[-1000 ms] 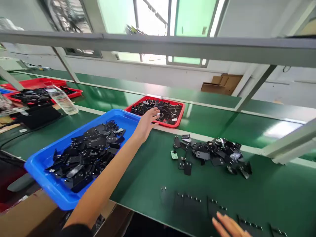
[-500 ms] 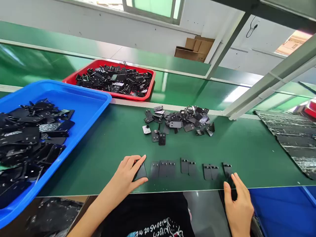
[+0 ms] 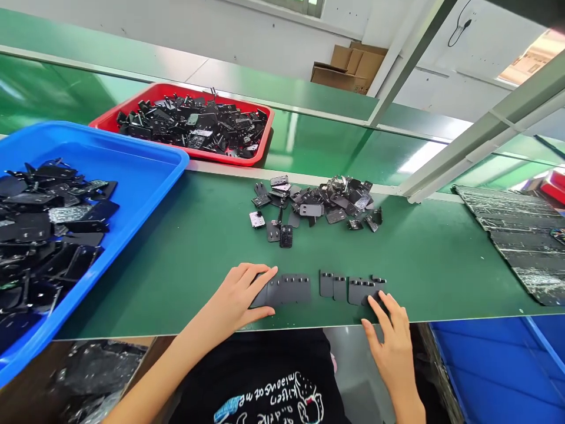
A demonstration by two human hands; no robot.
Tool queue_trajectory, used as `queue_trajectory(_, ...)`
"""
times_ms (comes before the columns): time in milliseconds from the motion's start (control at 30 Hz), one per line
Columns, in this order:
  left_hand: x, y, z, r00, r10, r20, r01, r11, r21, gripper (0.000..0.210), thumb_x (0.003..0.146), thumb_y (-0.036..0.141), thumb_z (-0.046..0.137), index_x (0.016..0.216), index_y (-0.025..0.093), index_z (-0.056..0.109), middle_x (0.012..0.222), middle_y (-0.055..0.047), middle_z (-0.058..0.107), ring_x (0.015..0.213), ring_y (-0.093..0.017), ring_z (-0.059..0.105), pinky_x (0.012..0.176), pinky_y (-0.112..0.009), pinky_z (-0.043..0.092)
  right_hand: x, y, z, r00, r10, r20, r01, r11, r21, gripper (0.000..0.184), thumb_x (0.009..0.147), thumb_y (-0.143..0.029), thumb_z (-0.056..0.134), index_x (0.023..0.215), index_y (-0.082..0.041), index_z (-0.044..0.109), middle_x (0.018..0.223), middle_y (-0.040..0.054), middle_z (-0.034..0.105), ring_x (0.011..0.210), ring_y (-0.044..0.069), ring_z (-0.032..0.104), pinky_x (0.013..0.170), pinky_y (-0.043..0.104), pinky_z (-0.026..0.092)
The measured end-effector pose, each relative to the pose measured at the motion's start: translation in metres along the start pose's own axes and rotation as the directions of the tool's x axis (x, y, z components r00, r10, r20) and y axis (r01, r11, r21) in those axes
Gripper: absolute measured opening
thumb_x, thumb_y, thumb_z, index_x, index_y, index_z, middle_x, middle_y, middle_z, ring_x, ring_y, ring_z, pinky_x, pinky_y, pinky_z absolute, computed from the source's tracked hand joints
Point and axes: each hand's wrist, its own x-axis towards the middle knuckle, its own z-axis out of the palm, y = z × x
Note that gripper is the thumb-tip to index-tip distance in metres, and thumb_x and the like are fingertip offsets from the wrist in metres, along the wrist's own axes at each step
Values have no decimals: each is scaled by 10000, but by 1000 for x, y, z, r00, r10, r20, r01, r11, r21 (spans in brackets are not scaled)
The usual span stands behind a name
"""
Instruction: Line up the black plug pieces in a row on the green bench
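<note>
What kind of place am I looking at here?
Probably a factory or workshop. A red tray and a blue tray hold heaps of small black pieces, and more flat black parts lie in a row on a long green worktop.

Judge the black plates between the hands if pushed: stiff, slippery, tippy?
The black plates are likely stiff: edges look straight. They'd probably slide, lying flat on the smooth-looking green table. Tipping seems unlikely: they sit low.

Plates (image 3: 303,290) lie in a row on the tabletop (image 3: 207,235) between left hand (image 3: 236,299) and right hand (image 3: 392,341). Behind lies a parts heap (image 3: 338,203); left, front tray (image 3: 136,171) and rear tray (image 3: 212,155).
</note>
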Motion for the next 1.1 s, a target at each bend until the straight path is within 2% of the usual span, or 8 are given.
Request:
queue_trajectory(267, -4, -14, 0, 997, 70, -34, -67, 995, 72, 533, 889, 473, 555, 1337, 192, 489, 1193, -120, 571, 1052, -242, 507, 912, -389, 438, 16, -17, 2, 980, -138, 144, 133, 990, 41, 360, 984, -341, 462, 1321, -215, 474, 1379, 138, 469, 1326, 308, 396, 1061, 635, 316)
queue_trajectory(433, -17, -31, -12, 994, 72, -77, -61, 990, 126, 538, 880, 486, 565, 1309, 169, 502, 1155, -117, 582, 1009, -225, 521, 895, -368, 444, 25, -35, 6, 959, -204, 199, 195, 979, 64, 370, 983, -336, 463, 1330, -209, 479, 1392, 136, 465, 1339, 313, 380, 1060, 639, 306)
queue_trajectory(533, -24, -36, -22, 990, 92, -107, -67, 975, 214, 541, 863, 490, 587, 1282, 155, 519, 1148, -119, 596, 1011, -233, 536, 888, -369, 442, 28, -48, 9, 952, -227, 207, 216, 973, 75, 365, 989, -346, 448, 1326, -214, 492, 1398, 124, 467, 1337, 307, 388, 1072, 620, 298)
queue_trajectory(667, -16, -24, -29, 980, 147, -131, -93, 933, 347, 565, 832, 508, 622, 1238, 123, 542, 1184, -139, 596, 1081, -278, 528, 959, -431, 398, 28, -62, 12, 945, -263, 196, 250, 964, 87, 371, 997, -342, 429, 1338, -203, 480, 1434, 123, 432, 1355, 292, 366, 1111, 585, 240)
queue_trajectory(800, 12, 0, -16, 982, 185, -42, -156, 912, 378, 683, 754, 548, 695, 1246, 104, 527, 1195, -128, 590, 1089, -275, 523, 985, -422, 382, 27, -66, 11, 932, -300, 206, 287, 954, 92, 376, 1000, -334, 427, 1341, -185, 474, 1431, 121, 437, 1361, 281, 355, 1133, 554, 201)
queue_trajectory(933, 29, 9, 0, 979, 204, 11, -192, 898, 396, 724, 725, 603, 695, 1221, 101, 534, 1060, -93, 617, 962, -237, 554, 860, -362, 422, 25, -63, 10, 929, -313, 197, 296, 949, 111, 371, 994, -307, 444, 1338, -174, 478, 1408, 124, 457, 1342, 284, 372, 1102, 516, 277)
queue_trajectory(1100, 24, 8, 3, 970, 242, 8, -224, 882, 416, 665, 759, 606, 660, 1174, 98, 550, 979, -72, 614, 877, -212, 552, 792, -348, 416, 24, -61, 11, 929, -338, 150, 320, 938, 131, 344, 977, -235, 474, 1312, -164, 504, 1364, 134, 493, 1299, 294, 409, 1050, 507, 341)
